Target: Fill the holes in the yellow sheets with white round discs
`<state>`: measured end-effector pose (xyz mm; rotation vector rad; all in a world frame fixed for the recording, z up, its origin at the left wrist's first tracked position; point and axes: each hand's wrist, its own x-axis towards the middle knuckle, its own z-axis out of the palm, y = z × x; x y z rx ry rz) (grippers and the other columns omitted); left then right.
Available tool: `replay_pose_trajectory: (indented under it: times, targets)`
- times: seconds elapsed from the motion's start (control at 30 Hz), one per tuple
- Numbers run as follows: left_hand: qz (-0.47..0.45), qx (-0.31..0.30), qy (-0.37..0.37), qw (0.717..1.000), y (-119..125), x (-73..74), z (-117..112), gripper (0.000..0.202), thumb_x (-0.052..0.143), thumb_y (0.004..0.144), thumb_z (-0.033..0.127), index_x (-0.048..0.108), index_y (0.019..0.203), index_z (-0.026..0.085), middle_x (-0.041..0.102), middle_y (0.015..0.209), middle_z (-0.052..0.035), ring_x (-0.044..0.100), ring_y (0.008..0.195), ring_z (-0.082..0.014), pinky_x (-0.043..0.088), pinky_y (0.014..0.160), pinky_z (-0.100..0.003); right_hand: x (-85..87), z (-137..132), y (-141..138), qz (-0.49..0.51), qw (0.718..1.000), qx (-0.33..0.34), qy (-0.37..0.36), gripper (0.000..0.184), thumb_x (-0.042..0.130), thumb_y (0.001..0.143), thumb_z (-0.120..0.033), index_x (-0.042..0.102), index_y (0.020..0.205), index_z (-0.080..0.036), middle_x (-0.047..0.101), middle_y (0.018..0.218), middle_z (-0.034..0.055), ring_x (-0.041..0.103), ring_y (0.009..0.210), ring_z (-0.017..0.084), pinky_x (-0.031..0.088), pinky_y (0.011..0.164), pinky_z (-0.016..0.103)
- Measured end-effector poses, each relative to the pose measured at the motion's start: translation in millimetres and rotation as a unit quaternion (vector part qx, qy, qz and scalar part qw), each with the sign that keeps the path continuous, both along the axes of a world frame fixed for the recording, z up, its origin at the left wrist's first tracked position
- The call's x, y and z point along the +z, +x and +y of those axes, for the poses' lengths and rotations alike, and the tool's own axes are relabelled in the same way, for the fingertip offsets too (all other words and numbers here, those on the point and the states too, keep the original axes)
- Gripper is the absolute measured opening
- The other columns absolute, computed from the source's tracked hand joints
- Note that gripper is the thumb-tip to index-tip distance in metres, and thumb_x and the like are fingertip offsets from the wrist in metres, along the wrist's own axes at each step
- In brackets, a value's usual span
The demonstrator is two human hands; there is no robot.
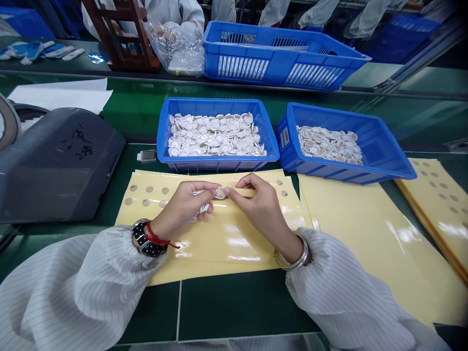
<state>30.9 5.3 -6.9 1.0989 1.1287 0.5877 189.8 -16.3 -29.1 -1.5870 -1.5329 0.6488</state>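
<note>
My left hand (pixel 185 201) pinches a small round white piece (pixel 220 193) with a ring-shaped edge between thumb and forefinger. More such white pieces (pixel 202 209) are tucked under its curled fingers. From the other side, the thumb of my right hand (pixel 260 199) presses on the same round piece, its forefinger bent above. Both hands are over a glossy yellow sheet (pixel 226 239). Rows of small round stickers (pixel 149 189) show on the sheet's upper left, and a few more at its upper right. The hands hide part of the sheet's middle.
Two blue bins, one ahead (pixel 219 160) and one to the right (pixel 351 171), hold many round white pieces. Yellow sheets (pixel 365 234) lie at right. A grey machine (pixel 54 165) stands left. Behind are a blue basket (pixel 278 63), gloves (pixel 36 50) and a co-worker's sleeve (pixel 190 22).
</note>
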Motion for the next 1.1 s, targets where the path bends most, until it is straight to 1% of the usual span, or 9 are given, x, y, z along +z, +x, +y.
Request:
replay_pose_trajectory:
  times: [0.53,0.6,0.73,0.77,0.83,0.9,0.97,1.03,1.1]
  targets:
    - [-0.010,-0.010,-0.002,1.000,-1.4,-0.9,-0.7,0.019,0.060,0.075,0.027,0.067,0.085,0.012,0.053,0.052,0.0015,0.043,0.041,-0.0055,0.031,0.036,-0.015,-0.8,-1.7,-1.8,-0.030,0.999,-0.003,0.010,0.024,0.065,0.071,-0.032,0.047,0.065,-0.019,0.050,0.061,-0.0026,0.047,0.059,0.012,0.036,0.056,0.026]
    - [-0.018,-0.009,0.001,1.000,-2.0,-1.9,-0.9,0.018,0.059,0.075,0.027,0.067,0.083,0.012,0.053,0.052,0.0009,0.043,0.042,-0.0058,0.031,0.036,-0.016,-1.8,-3.1,-2.3,-0.063,0.997,-0.008,0.034,0.023,0.065,0.072,-0.031,0.046,0.066,-0.019,0.051,0.063,-0.0019,0.048,0.060,0.013,0.037,0.057,0.026]
    - [-0.028,-0.001,-0.005,1.000,-2.9,-2.3,-2.0,0.017,0.059,0.075,0.024,0.067,0.083,0.012,0.054,0.054,-0.0006,0.044,0.043,-0.0069,0.030,0.036,-0.016,-1.3,-3.2,2.7,-0.150,0.980,-0.025,0.124,0.019,0.059,0.077,-0.032,0.048,0.069,-0.019,0.054,0.069,0.0024,0.051,0.067,0.016,0.038,0.061,0.029]
    - [-0.025,0.002,-0.007,1.000,-2.8,-1.8,-2.3,0.016,0.058,0.075,0.023,0.066,0.083,0.011,0.054,0.055,-0.0009,0.044,0.044,-0.0071,0.030,0.036,-0.016,-0.1,-2.5,5.0,-0.149,0.980,-0.032,0.132,0.019,0.058,0.079,-0.033,0.050,0.070,-0.019,0.055,0.071,0.0031,0.051,0.068,0.017,0.039,0.062,0.030]
    - [-0.018,0.006,-0.009,1.000,-2.6,-0.8,-2.6,0.016,0.058,0.076,0.023,0.065,0.084,0.011,0.054,0.055,-0.0008,0.044,0.044,-0.0070,0.030,0.036,-0.016,2.4,-1.0,8.7,-0.097,0.989,-0.035,0.108,0.019,0.058,0.079,-0.036,0.053,0.072,-0.019,0.058,0.072,0.0031,0.053,0.069,0.017,0.041,0.064,0.030]
    - [-0.015,0.005,-0.013,1.000,-2.3,-0.4,-2.5,0.018,0.057,0.077,0.023,0.064,0.088,0.011,0.053,0.053,0.0002,0.044,0.043,-0.0068,0.031,0.036,-0.016,3.5,-0.2,9.1,-0.020,0.999,-0.002,0.048,0.020,0.063,0.074,-0.038,0.058,0.076,-0.019,0.060,0.076,0.0026,0.056,0.073,0.017,0.044,0.066,0.030]
    - [-0.022,0.003,-0.017,1.000,-2.3,-1.3,-2.1,0.024,0.058,0.077,0.024,0.060,0.097,0.011,0.051,0.051,0.0018,0.044,0.042,-0.0069,0.031,0.036,-0.016,2.7,-0.9,5.4,0.030,0.998,0.062,-0.005,0.024,0.069,0.068,-0.038,0.061,0.082,-0.019,0.062,0.081,0.0027,0.058,0.077,0.017,0.046,0.068,0.030]
    - [-0.043,-0.006,-0.023,0.999,-2.5,-2.9,-1.3,0.033,0.061,0.075,0.025,0.056,0.106,0.012,0.050,0.051,0.0028,0.044,0.042,-0.0071,0.030,0.036,-0.015,1.8,-2.5,0.1,0.040,0.992,0.117,-0.022,0.021,0.070,0.068,-0.032,0.063,0.084,-0.020,0.062,0.082,0.0023,0.059,0.077,0.017,0.046,0.068,0.029]
    - [-0.071,-0.005,-0.028,0.997,-3.0,-4.3,0.2,0.037,0.064,0.074,0.027,0.055,0.107,0.013,0.056,0.058,0.0002,0.044,0.044,-0.0068,0.029,0.035,-0.014,3.8,-2.9,-1.5,0.047,0.990,0.134,-0.012,0.010,0.067,0.071,-0.026,0.064,0.078,-0.020,0.062,0.076,0.0012,0.058,0.072,0.015,0.046,0.066,0.028]
